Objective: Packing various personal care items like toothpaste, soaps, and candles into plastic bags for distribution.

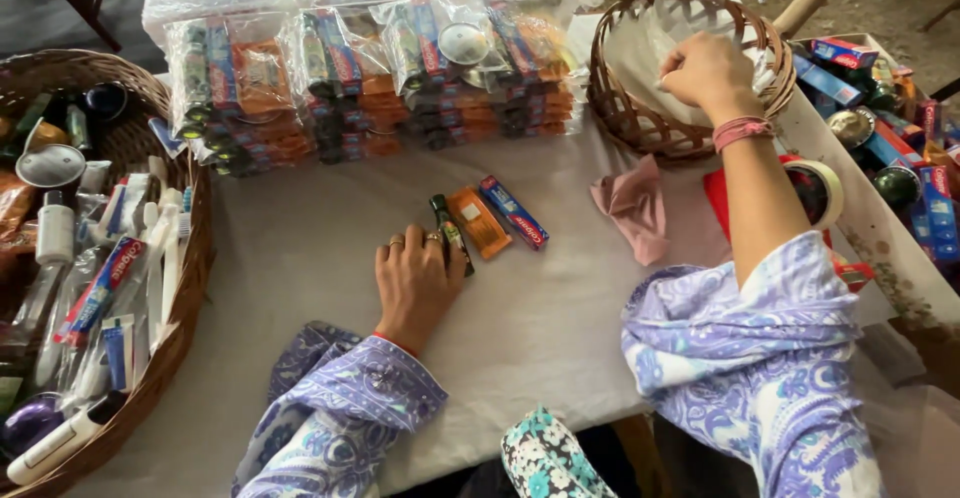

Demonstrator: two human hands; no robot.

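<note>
left hand (pixel 415 283) flat, fingertips on small dark bottle (pixel 451 234): light, rigid, slippery; grip mid-body. right hand (pixel 706 73) pinching thin, limp clear bag (pixel 655 43) in far-right basket (pixel 620 108).

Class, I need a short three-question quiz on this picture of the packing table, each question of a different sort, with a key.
1. True or false: the left hand rests flat on the table beside a small dark bottle.
2. Where does the right hand reach? A) the big basket of toiletries; B) the small wicker basket; C) the roll of tape.
3. Fill in: between the dark bottle and the small toothpaste box lies an ______ sachet.

Key: 1 true; 2 B; 3 orange.
</note>
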